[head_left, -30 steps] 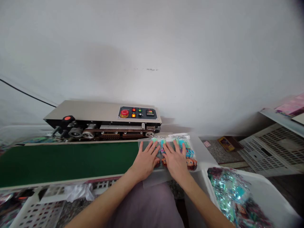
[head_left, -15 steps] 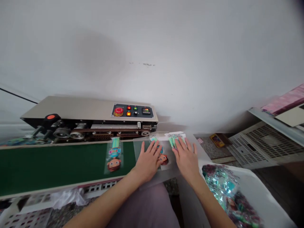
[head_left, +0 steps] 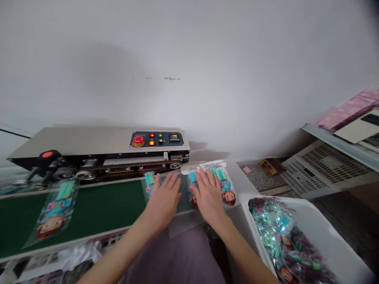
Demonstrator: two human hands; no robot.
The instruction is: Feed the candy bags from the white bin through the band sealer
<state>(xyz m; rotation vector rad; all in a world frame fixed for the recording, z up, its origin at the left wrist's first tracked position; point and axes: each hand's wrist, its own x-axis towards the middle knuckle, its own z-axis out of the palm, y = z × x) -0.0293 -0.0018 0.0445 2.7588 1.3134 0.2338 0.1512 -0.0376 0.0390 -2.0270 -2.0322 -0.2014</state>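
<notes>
Palm down, my left hand [head_left: 164, 201] lies with fingers stretched out over a clear bag with green sticks and lettering [head_left: 150, 179] at the right part of the green conveyor belt [head_left: 109, 203]. The hand covers most of that bag. My right hand [head_left: 209, 197], also flat with spread fingers, rests on another bag [head_left: 193, 178], whose printed cartoon face is partly hidden. Beside it on the right is a further bag [head_left: 228, 195] with a cartoon face card showing. Farther left on the belt lies one more bag [head_left: 53, 215], tilted.
Behind the belt stands a band sealing machine [head_left: 89, 138] with a lit control panel [head_left: 158, 139]. A white tub [head_left: 319, 228] of many filled bags [head_left: 274, 225] is at the lower right. Grey crates [head_left: 316, 173] and a shelf [head_left: 340, 140] stand farther right.
My left hand has moved left along the belt, with a bag under it. The bag farther along the belt has also travelled left. My right hand has shifted left, and the view has turned slightly.
</notes>
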